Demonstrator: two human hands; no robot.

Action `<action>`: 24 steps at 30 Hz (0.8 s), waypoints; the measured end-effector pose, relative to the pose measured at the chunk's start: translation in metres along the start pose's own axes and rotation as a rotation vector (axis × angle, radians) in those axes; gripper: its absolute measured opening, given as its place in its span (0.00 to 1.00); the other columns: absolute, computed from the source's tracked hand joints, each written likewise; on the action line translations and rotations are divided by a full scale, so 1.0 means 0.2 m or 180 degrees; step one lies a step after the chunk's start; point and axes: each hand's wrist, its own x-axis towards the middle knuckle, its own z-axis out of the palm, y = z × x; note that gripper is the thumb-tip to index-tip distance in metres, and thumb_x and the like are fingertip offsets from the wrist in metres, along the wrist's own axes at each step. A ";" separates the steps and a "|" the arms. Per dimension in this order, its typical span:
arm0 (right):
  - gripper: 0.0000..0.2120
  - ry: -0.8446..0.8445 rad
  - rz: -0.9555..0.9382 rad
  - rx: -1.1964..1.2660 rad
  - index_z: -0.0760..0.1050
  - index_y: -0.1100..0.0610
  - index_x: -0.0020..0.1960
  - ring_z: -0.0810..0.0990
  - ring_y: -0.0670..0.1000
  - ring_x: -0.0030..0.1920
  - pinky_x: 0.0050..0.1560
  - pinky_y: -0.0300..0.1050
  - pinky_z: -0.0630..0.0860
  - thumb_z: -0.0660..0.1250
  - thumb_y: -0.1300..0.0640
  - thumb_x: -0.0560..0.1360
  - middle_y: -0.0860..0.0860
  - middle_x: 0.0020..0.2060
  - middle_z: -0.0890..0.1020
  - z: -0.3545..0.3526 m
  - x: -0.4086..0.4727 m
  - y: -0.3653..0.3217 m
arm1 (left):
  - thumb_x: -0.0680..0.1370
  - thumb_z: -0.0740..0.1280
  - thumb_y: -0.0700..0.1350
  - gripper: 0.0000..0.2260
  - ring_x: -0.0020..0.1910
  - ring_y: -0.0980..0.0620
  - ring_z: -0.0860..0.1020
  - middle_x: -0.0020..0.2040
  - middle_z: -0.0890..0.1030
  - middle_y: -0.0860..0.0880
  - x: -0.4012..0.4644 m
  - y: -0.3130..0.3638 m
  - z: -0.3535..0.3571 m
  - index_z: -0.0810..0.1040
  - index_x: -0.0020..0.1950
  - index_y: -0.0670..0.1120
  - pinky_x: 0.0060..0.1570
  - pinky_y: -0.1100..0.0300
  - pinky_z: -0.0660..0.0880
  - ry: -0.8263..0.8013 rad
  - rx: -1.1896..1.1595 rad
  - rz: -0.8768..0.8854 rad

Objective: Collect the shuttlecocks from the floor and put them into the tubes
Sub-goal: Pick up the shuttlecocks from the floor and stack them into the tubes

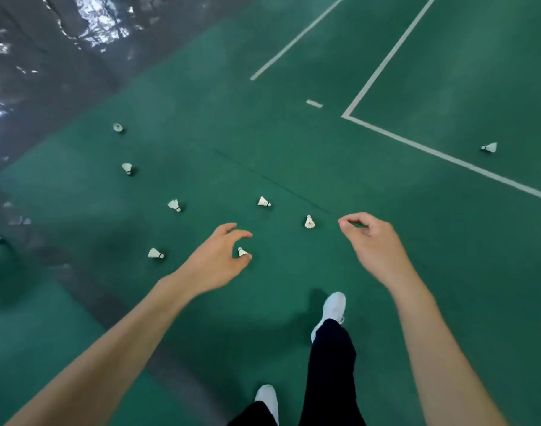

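Several white shuttlecocks lie scattered on the green court floor [293, 149]. One shuttlecock [242, 252] shows in the gap between the thumb and fingers of my left hand [215, 259], which reaches down over it with curved, spread fingers; I cannot tell whether they touch. My right hand [372, 244] hangs to the right with loosely curled fingers and holds nothing. The nearest shuttlecock [309, 222] to it stands on its feathers just to its left. Others lie at the left [156, 253], [174, 205] and ahead [264, 202]. No tube is in view.
More shuttlecocks lie at the far left [127, 168], [118, 127], and one [489, 147] lies beyond the white court line [447, 158] at the right. My white shoes [333, 309] and dark trousers are below. A dark shiny covering [48, 56] borders the floor at the upper left.
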 end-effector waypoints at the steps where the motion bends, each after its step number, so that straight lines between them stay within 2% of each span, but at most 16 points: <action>1: 0.06 -0.0094 -0.0022 -0.0055 0.81 0.44 0.50 0.67 0.41 0.29 0.29 0.37 0.65 0.66 0.46 0.80 0.44 0.37 0.78 0.03 0.16 0.03 | 0.80 0.67 0.54 0.20 0.53 0.44 0.82 0.79 0.60 0.53 0.11 -0.02 0.02 0.71 0.72 0.59 0.59 0.58 0.74 -0.0059 0.0073 -0.0097; 2: 0.05 -0.0173 -0.0071 -0.0081 0.81 0.43 0.51 0.70 0.40 0.34 0.34 0.38 0.67 0.66 0.46 0.80 0.44 0.44 0.80 0.06 0.35 0.06 | 0.80 0.67 0.54 0.20 0.53 0.44 0.83 0.80 0.59 0.53 0.24 -0.05 0.04 0.71 0.72 0.59 0.60 0.57 0.75 -0.0092 0.0141 -0.0164; 4: 0.05 -0.0206 -0.0121 -0.0264 0.81 0.43 0.53 0.78 0.44 0.49 0.48 0.41 0.73 0.66 0.49 0.81 0.44 0.56 0.79 0.14 0.72 0.16 | 0.80 0.67 0.53 0.20 0.48 0.44 0.83 0.80 0.59 0.51 0.52 -0.11 0.12 0.72 0.71 0.58 0.59 0.57 0.74 -0.0201 0.0215 -0.0391; 6: 0.10 -0.0493 -0.0178 -0.0624 0.80 0.46 0.61 0.77 0.50 0.63 0.60 0.43 0.71 0.66 0.51 0.81 0.47 0.66 0.75 0.27 1.07 0.31 | 0.80 0.67 0.51 0.19 0.42 0.46 0.82 0.80 0.60 0.48 0.81 -0.24 0.22 0.73 0.71 0.55 0.58 0.58 0.74 -0.0241 0.0374 -0.0524; 7: 0.14 -0.0817 -0.0117 -0.0887 0.78 0.47 0.67 0.77 0.53 0.67 0.61 0.42 0.69 0.66 0.50 0.82 0.50 0.73 0.70 0.34 1.21 0.40 | 0.80 0.68 0.50 0.20 0.43 0.47 0.82 0.80 0.60 0.46 0.94 -0.32 0.28 0.73 0.72 0.54 0.59 0.58 0.73 -0.0378 0.0470 -0.0573; 8: 0.18 -0.1199 0.0068 -0.1181 0.75 0.47 0.72 0.76 0.54 0.67 0.59 0.41 0.66 0.65 0.48 0.82 0.52 0.79 0.63 0.42 1.37 0.52 | 0.80 0.68 0.50 0.21 0.50 0.46 0.82 0.80 0.59 0.43 1.11 -0.42 0.39 0.71 0.73 0.53 0.62 0.58 0.72 -0.0593 0.0554 -0.0640; 9: 0.22 -0.1501 0.0217 -0.1398 0.71 0.45 0.75 0.77 0.55 0.67 0.57 0.40 0.65 0.65 0.46 0.82 0.53 0.82 0.56 0.49 1.47 0.60 | 0.80 0.67 0.50 0.23 0.61 0.44 0.79 0.80 0.59 0.40 1.23 -0.50 0.46 0.69 0.75 0.52 0.66 0.57 0.70 -0.0782 0.0674 -0.0677; 10: 0.24 -0.1731 0.0370 -0.1493 0.69 0.44 0.77 0.79 0.55 0.65 0.55 0.40 0.65 0.65 0.45 0.82 0.53 0.84 0.51 0.58 1.59 0.73 | 0.80 0.67 0.51 0.25 0.71 0.42 0.72 0.80 0.59 0.38 1.37 -0.61 0.56 0.67 0.77 0.52 0.70 0.54 0.68 -0.0994 0.0696 -0.0753; 11: 0.26 -0.1796 0.0410 -0.1533 0.67 0.44 0.78 0.79 0.55 0.64 0.55 0.40 0.66 0.65 0.44 0.82 0.52 0.84 0.47 0.66 1.68 0.84 | 0.80 0.67 0.52 0.26 0.76 0.42 0.66 0.80 0.58 0.37 1.48 -0.70 0.64 0.66 0.78 0.52 0.71 0.52 0.67 -0.1131 0.0702 -0.0847; 12: 0.26 -0.1794 0.0353 -0.1619 0.66 0.44 0.78 0.77 0.55 0.66 0.57 0.41 0.68 0.65 0.44 0.82 0.52 0.84 0.45 0.75 1.77 0.97 | 0.80 0.67 0.53 0.27 0.77 0.43 0.64 0.81 0.56 0.38 1.61 -0.80 0.73 0.65 0.78 0.52 0.71 0.51 0.68 -0.1225 0.0680 -0.0901; 14: 0.25 -0.1749 0.0313 -0.1827 0.65 0.44 0.78 0.67 0.59 0.76 0.68 0.48 0.70 0.64 0.46 0.82 0.50 0.83 0.41 0.92 1.96 1.24 | 0.80 0.66 0.52 0.26 0.73 0.44 0.70 0.83 0.51 0.44 1.84 -1.02 0.92 0.66 0.78 0.53 0.69 0.52 0.69 -0.1327 0.0741 -0.0984; 15: 0.25 -0.1698 0.0311 -0.1988 0.65 0.45 0.78 0.64 0.62 0.77 0.70 0.53 0.70 0.64 0.47 0.83 0.50 0.83 0.39 1.06 2.08 1.43 | 0.81 0.65 0.52 0.24 0.71 0.45 0.73 0.83 0.51 0.48 1.99 -1.18 1.06 0.67 0.77 0.53 0.69 0.52 0.70 -0.1375 0.0838 -0.0984; 19: 0.20 -0.1664 0.0293 -0.2681 0.68 0.48 0.76 0.65 0.69 0.74 0.70 0.60 0.70 0.61 0.54 0.83 0.54 0.83 0.38 1.35 2.45 2.03 | 0.81 0.62 0.47 0.21 0.73 0.45 0.70 0.83 0.55 0.54 2.33 -1.63 1.50 0.70 0.75 0.54 0.70 0.52 0.69 -0.1592 0.1095 -0.0941; 20: 0.20 -0.1696 0.0293 -0.2803 0.69 0.49 0.75 0.65 0.69 0.74 0.70 0.61 0.70 0.60 0.54 0.83 0.55 0.82 0.38 1.50 2.58 2.27 | 0.81 0.62 0.46 0.22 0.74 0.45 0.70 0.83 0.55 0.54 2.48 -1.81 1.67 0.70 0.76 0.54 0.69 0.51 0.70 -0.1618 0.1167 -0.0954; 24: 0.21 -0.1719 0.0199 -0.3429 0.71 0.48 0.75 0.64 0.68 0.73 0.68 0.63 0.72 0.63 0.53 0.82 0.54 0.81 0.39 1.66 2.90 2.77 | 0.81 0.60 0.46 0.24 0.71 0.44 0.72 0.84 0.43 0.53 2.74 -2.13 2.00 0.67 0.76 0.60 0.61 0.49 0.75 -0.1600 0.1342 -0.0974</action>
